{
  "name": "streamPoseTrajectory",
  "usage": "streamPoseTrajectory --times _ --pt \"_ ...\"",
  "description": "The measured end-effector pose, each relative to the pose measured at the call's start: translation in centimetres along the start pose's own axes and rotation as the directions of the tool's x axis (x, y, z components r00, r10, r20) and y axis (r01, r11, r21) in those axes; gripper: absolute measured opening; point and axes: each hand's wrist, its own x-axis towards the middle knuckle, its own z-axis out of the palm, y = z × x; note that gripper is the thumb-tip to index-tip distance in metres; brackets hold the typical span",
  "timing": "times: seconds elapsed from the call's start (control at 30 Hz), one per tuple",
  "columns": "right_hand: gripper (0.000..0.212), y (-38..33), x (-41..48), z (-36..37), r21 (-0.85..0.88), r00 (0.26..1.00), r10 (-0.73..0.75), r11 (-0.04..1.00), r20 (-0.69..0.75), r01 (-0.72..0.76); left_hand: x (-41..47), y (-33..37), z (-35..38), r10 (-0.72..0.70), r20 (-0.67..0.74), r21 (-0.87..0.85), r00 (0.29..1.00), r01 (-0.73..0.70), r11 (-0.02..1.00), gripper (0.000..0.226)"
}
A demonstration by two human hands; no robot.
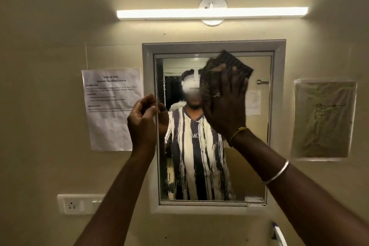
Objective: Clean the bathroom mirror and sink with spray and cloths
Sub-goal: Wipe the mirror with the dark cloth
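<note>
Mirror-wiping step: right hand [225,104] flat, grip wide, pressing cloth [227,66] on upper mirror [191,166] — left hand [142,120] grip curled round mirror's left edge. Next, probably, sweep cloth down the lower glass.

Bare forearms [119,185]; silver ring [216,95] on the right hand [225,106], yellow thread [238,133] at its wrist, silver bangle [276,172] above.

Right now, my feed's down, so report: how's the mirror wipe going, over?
Left grip holds mirror edge. Right grip presses cloth flat, upper middle. Smears along mirror's left side. Nothing in the way.
</note>
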Motion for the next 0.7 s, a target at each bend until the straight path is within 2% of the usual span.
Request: streamPoseTrajectory --times 0.17,0.27,0.43,0.57,0.7 --pt "0.072 -7.1 -0.1 1.3 0.055 0.982 -0.178 0.983 0.066 0.175 -0.4 -0.7 -0.7 0.025 0.013 -0.012 1.0 -0.025 1.0 0.033" --pt "0.07 -10.0 -0.5 2.2 0.069 0.958 -0.26 0.965 0.124 0.253 -0.9 -1.2 -1.2 0.127 0.033 0.084 0.991 -0.129 0.988 0.036" --pt "0.07 -10.0 -0.6 2.3 0.067 0.951 -0.277 0.961 0.135 0.27 -2.0 -3.0 -2.1 0.384 0.175 0.347 0.907 -0.421 0.838 0.043" --pt "0.068 -7.8 -0.9 1.4 0.027 0.948 -0.282 0.959 0.15 0.282 -2.3 -4.6 -1.9 0.428 0.29 0.403 0.856 -0.514 0.757 0.05" --pt "0.066 -3.3 -2.0 0.2 0.007 0.983 -0.149 0.989 0.111 0.149 -2.4 -5.4 -1.3 0.457 0.292 0.436 0.84 -0.542 0.718 0.057"
